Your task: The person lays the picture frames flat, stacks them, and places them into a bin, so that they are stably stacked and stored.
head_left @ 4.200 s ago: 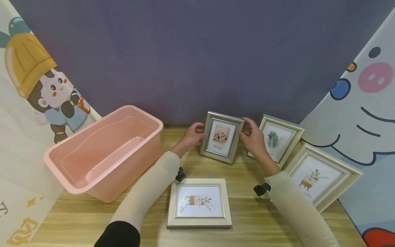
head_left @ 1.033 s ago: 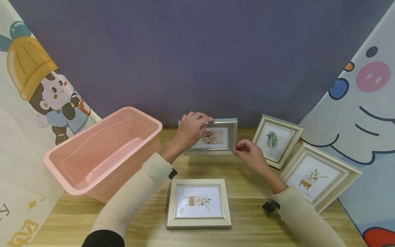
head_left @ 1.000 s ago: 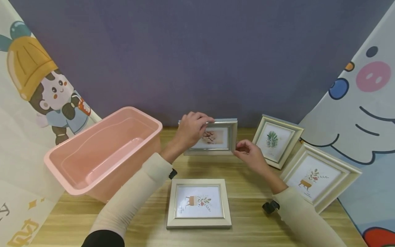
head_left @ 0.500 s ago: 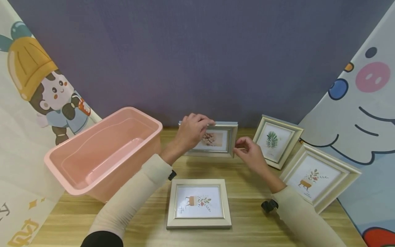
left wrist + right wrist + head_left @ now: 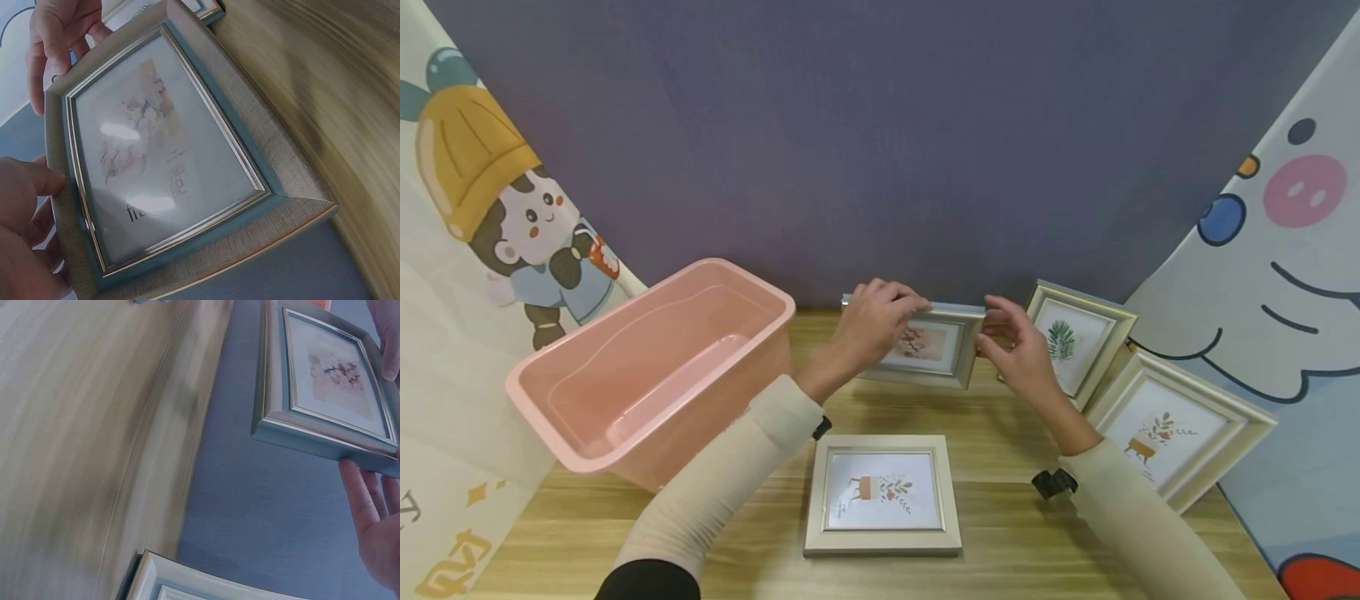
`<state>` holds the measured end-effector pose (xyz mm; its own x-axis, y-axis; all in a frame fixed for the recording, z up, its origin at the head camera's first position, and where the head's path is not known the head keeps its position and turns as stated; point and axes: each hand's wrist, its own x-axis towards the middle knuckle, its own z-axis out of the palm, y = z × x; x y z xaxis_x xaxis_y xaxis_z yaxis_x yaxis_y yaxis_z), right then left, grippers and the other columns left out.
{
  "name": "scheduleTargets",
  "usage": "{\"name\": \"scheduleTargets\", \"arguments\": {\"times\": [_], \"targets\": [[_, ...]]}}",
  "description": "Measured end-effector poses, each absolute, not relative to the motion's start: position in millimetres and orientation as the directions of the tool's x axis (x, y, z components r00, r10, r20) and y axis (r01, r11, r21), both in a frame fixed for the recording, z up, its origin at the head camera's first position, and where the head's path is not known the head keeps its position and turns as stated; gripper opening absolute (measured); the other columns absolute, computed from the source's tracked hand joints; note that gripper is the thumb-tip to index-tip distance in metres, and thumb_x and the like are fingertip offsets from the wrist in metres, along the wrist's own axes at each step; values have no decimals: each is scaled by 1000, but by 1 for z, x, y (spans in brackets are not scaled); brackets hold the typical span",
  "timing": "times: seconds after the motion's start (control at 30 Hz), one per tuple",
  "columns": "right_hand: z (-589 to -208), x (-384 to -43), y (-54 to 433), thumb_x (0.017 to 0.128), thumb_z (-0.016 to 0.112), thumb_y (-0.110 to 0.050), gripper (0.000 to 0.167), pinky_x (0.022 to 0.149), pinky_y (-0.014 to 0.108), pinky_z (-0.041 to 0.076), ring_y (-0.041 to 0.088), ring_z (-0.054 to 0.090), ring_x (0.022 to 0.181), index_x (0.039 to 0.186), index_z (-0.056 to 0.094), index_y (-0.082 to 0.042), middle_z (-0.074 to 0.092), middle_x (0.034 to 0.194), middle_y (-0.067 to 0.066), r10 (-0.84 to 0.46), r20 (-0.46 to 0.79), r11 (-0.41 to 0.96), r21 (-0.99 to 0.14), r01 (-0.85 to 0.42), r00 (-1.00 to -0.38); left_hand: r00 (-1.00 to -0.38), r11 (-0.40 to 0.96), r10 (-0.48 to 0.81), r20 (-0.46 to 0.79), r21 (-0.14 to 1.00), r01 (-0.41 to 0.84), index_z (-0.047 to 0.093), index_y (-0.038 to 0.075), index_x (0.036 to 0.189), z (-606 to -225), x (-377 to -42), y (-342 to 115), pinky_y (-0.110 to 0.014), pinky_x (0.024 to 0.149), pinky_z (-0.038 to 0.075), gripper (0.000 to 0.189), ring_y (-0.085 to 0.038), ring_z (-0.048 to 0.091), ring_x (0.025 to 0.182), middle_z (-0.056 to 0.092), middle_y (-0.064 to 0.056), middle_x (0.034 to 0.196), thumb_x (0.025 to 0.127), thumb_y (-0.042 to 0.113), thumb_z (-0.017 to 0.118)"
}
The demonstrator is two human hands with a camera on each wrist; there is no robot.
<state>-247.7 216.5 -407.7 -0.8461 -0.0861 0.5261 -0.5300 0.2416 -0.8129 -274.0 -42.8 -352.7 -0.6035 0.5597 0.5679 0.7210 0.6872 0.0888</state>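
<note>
A small silvery-beige picture frame [image 5: 928, 343] with a blossom photo stands on its long side near the back wall in the head view, its picture sideways. My left hand [image 5: 874, 323] grips its top edge, covering the left part. At the right end, my right hand [image 5: 1022, 350] has its fingertips at the upper corner and its thumb lower down by the side. In the right wrist view, the right fingers [image 5: 357, 487] reach out fairly straight to the frame's side. The left wrist view shows the blossom frame [image 5: 156, 144] close up.
A cream frame [image 5: 883, 540] lies flat in front. Two more frames stand at the right: one with a green leaf [image 5: 1063, 340], overlapped by my right hand, and a larger one with a flower drawing [image 5: 1168, 433]. A pink bin [image 5: 752, 379] stands left on the wooden table [image 5: 1007, 550].
The blossom frame has turned from upright to lying on its long side, then shifted slightly right. My left hand went to its top edge; my right hand has lifted from the lower side to the upper corner.
</note>
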Motion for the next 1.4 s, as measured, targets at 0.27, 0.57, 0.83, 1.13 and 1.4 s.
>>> {"name": "scheduleTargets", "arguments": {"times": [0.27, 0.57, 0.83, 1.13, 1.4], "targets": [[-408, -247, 216, 89, 68, 13, 48, 70, 26, 62, 1, 69, 95, 135, 59, 4, 65, 115, 28, -120, 526, 244, -807, -538, -842, -591, 689, 564, 577, 66, 722, 75, 23, 119, -351, -271, -42, -36, 81, 49, 27, -23, 64, 103, 72, 0, 119, 100, 11, 59], [-408, -244, 212, 87, 70, 14, 43, 66, 25, 62, -1, 67, 93, 129, 63, 4, 65, 108, 28, -103, 526, 278, -800, -532, -844, -590, 683, 571, 571, 69, 727, 75, 24, 118, -353, -270, -42, -35, 78, 48, 28, -22, 64, 102, 73, 0, 118, 99, 10, 61], [-408, -244, 213, 83, 68, 21, 42, 63, 23, 61, 1, 66, 90, 124, 62, 11, 66, 107, 29, -95, 575, 320, -755, -572, -813, -595, 681, 547, 588, 100, 725, 78, 24, 110, -352, -274, -47, -36, 78, 50, 19, -21, 65, 101, 74, 4, 113, 98, 16, 67], [-385, -226, 211, 83, 67, 21, 37, 60, 19, 60, 2, 68, 83, 118, 62, 14, 66, 95, 30, -108, 619, 354, -708, -612, -778, -662, 724, 502, 556, 149, 674, 78, 24, 111, -352, -277, -70, -42, 84, 52, 16, -24, 64, 104, 73, 1, 115, 96, 24, 71], [-406, -238, 229, 83, 67, 19, 40, 62, 19, 60, 2, 69, 85, 122, 64, 8, 67, 99, 16, -88, 597, 332, -737, -589, -797, -723, 676, 433, 538, 337, 656, 78, 16, 110, -357, -280, -92, -41, 90, 55, 18, -27, 66, 104, 72, -7, 116, 93, 16, 75]]}}
